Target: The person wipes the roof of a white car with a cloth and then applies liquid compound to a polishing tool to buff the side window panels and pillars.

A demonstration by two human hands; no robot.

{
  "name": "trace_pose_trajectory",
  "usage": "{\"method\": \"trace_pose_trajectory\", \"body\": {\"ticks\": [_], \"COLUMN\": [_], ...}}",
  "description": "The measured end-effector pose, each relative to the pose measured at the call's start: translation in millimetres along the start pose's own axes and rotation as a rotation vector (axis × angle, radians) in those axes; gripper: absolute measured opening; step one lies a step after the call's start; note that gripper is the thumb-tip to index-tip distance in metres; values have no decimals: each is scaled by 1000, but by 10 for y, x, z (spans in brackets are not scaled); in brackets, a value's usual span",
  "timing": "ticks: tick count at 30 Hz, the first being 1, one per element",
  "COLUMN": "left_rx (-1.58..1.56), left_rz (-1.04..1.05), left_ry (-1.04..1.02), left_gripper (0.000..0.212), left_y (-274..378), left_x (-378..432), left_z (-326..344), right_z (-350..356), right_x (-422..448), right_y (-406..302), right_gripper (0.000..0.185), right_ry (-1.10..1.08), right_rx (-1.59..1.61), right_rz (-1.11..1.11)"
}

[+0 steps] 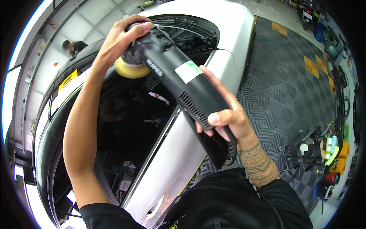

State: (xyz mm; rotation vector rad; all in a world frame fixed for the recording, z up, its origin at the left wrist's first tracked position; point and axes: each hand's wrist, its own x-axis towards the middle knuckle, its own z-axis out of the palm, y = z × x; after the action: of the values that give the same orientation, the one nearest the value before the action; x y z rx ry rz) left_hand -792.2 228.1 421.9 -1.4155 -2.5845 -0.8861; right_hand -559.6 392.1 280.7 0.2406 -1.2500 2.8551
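A black Rupes car polisher lies diagonally across the view, a pale label with green marks on its body. Over the head of the tool curls my left hand, thumb on top. My right hand grips the vented rear end, where a black power cord comes out. Beneath the head, a yellow foam pad sits at the dark upper edge of the car's side glass; full contact cannot be made out. White paint covers the car's door, and the windscreen lies beyond the polisher.
A black wing mirror juts out below the polisher's rear. At right stands a cart with bottles and tools on grey floor tiles. Another person is beyond the car, near a yellow plate.
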Motion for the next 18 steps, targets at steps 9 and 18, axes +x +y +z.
{"method": "trace_pose_trajectory", "body": {"ticks": [9, 18], "left_rx": [-31, -122], "left_rz": [-1, 157], "left_ry": [-100, -223], "left_gripper": [51, 55], "left_y": [-203, -549], "left_x": [1190, 2138], "left_z": [1181, 2198], "right_z": [-1350, -2255], "right_x": [290, 524], "right_y": [-200, -393], "right_gripper": [103, 101], "right_ry": [55, 189], "right_rx": [131, 46], "right_rz": [-46, -115]}}
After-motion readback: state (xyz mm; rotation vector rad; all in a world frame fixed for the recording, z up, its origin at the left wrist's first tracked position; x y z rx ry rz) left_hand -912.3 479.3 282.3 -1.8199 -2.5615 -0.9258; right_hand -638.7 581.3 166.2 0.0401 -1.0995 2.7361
